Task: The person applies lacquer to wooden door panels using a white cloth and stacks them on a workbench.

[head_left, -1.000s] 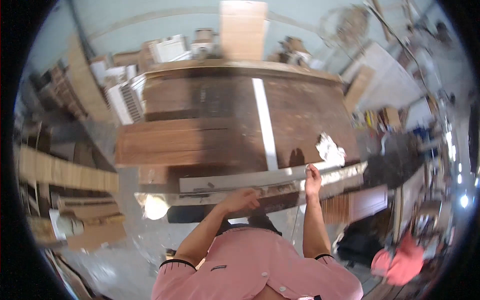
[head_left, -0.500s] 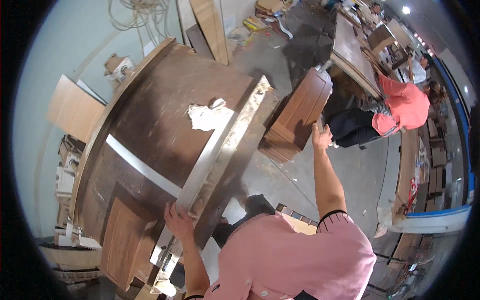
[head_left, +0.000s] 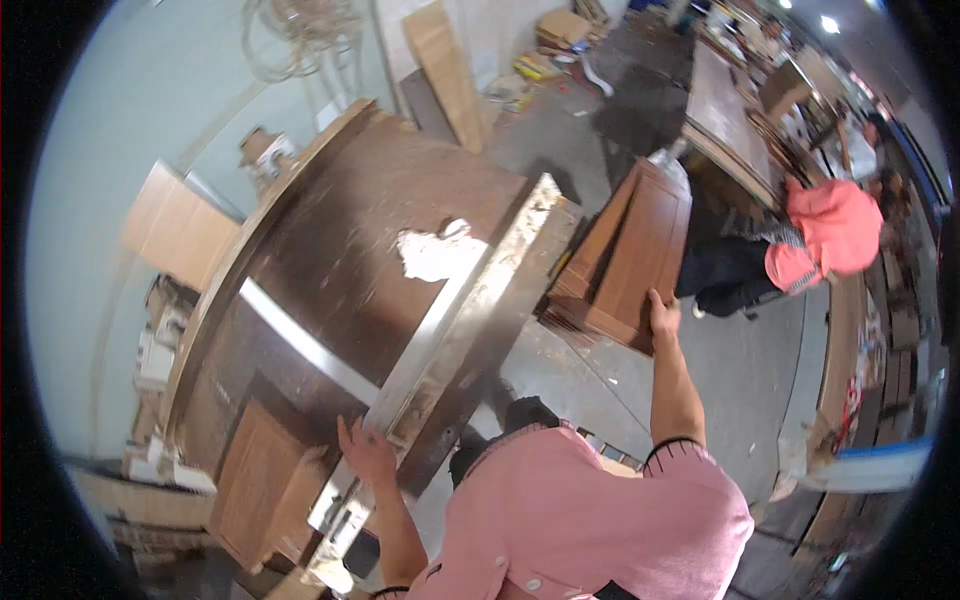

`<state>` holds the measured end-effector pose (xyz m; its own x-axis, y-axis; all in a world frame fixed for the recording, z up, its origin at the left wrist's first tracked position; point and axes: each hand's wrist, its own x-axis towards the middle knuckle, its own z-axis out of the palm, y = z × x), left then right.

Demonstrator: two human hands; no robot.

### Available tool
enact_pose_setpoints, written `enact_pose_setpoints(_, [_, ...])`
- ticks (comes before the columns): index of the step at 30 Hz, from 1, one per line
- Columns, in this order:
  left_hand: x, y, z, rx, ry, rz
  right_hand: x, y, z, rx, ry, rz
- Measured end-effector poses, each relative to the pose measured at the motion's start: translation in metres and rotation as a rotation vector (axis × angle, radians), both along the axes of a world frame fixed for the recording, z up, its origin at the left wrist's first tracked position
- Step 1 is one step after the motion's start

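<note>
- Tilting away from its stack (head_left: pixel 587 262) since the earlier frame, one brown panel (head_left: pixel 642 262) is now showing a dark gap behind it.
- That panel is standing off the tabletop (head_left: pixel 330 220), beyond its near right corner.
- From where I'm watching, the right hand (head_left: pixel 663 315) is grasping the panel's near end; the left hand (head_left: pixel 368 455) is resting loosely spread on the tabletop's near edge.
- One panel is being parted, others are staying stacked.
- No brand, label or writing is showing legibly.
</note>
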<state>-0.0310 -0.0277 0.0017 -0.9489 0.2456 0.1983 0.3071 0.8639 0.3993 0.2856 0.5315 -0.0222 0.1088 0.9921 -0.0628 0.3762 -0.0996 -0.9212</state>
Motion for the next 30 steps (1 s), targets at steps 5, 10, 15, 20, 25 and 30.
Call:
enact_pose_setpoints(5, [-0.003, 0.007, 0.008, 0.054, -0.068, -0.061, 0.029, -0.073, 0.031, -0.003, 0.154, 0.140])
enact_pose_setpoints(10, [-0.009, -0.006, 0.007, 0.014, -0.284, -0.036, -0.041, -0.134, 0.096, -0.058, 0.192, 0.496])
enact_pose_setpoints(15, [-0.032, 0.000, 0.002, 0.223, -0.224, -0.033, -0.172, -0.177, 0.143, -0.170, 0.321, 0.889])
enact_pose_setpoints(20, [-0.081, 0.036, 0.006, 0.312, -0.220, 0.050, -0.320, -0.191, 0.096, -0.356, 0.306, 1.229])
enact_pose_setpoints(25, [-0.131, 0.043, 0.003, 0.173, -0.256, 0.115, -0.439, -0.229, 0.039, -0.355, 0.218, 1.358])
enact_pose_setpoints(30, [-0.164, 0.056, 0.004, 0.164, -0.457, 0.197, -0.488, -0.241, 0.011, -0.039, -0.341, 1.413])
